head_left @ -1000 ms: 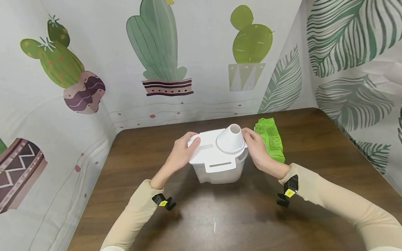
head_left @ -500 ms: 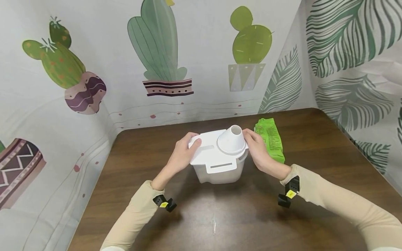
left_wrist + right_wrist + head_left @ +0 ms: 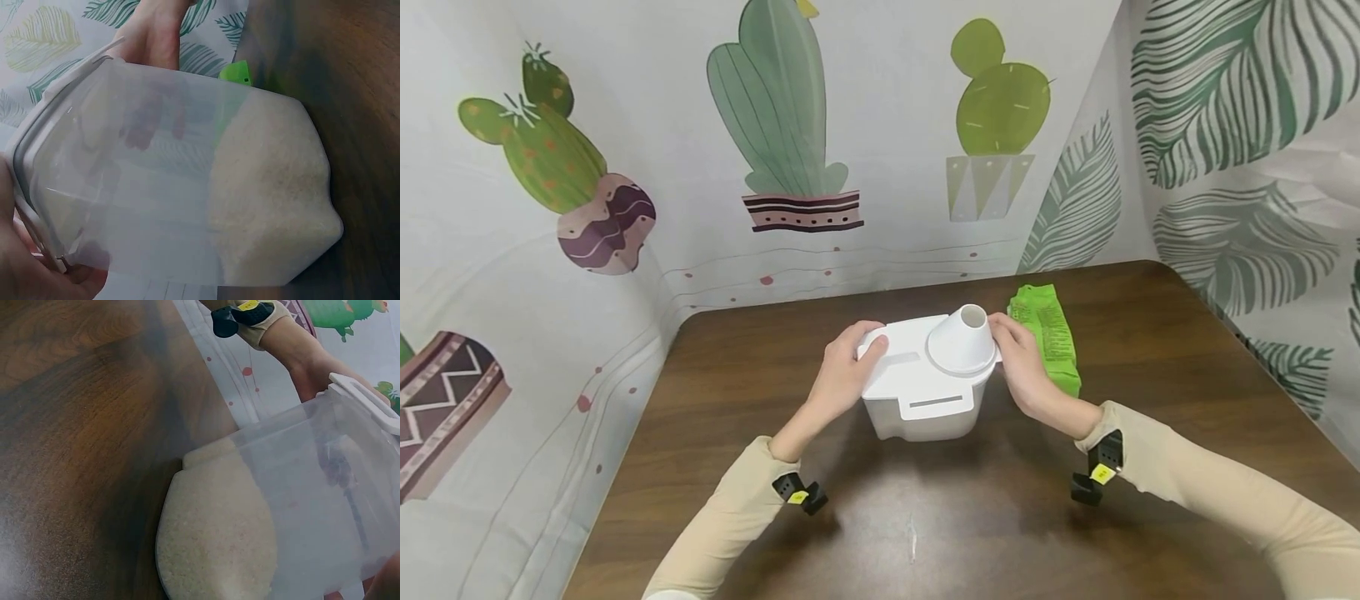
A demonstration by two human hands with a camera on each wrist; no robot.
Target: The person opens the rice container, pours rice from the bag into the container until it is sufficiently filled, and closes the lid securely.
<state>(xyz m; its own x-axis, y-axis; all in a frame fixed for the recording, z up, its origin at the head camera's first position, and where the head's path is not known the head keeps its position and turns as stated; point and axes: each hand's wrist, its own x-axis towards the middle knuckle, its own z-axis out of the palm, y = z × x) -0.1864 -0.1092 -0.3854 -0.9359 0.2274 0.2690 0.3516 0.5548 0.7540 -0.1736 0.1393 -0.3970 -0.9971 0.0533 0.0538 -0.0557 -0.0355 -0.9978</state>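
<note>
A clear plastic storage container (image 3: 928,425) with a white lid (image 3: 898,375) stands near the middle of the table. On the lid's right part rises a white cone-shaped piece (image 3: 958,346) with a round hole at its tip. Pale grains that look like rice (image 3: 269,181) fill the container's lower part, their surface sloping in the wrist views. My left hand (image 3: 842,375) grips the left end at the lid, thumb on top and fingers underneath. My right hand (image 3: 1021,367) holds the lid's right edge beside the cone; some of its fingers are hidden behind the container.
A green printed packet (image 3: 1051,337) lies on the brown wooden table (image 3: 730,400), just behind my right hand. The table's far edge meets a fabric backdrop (image 3: 895,208) with cactus and leaf prints. A flap (image 3: 936,406) with a slot sticks out from the lid's front.
The container's top has shifted slightly to the right and toward me, both hands moving with it, while its base stays nearly in place. The packet has not moved.
</note>
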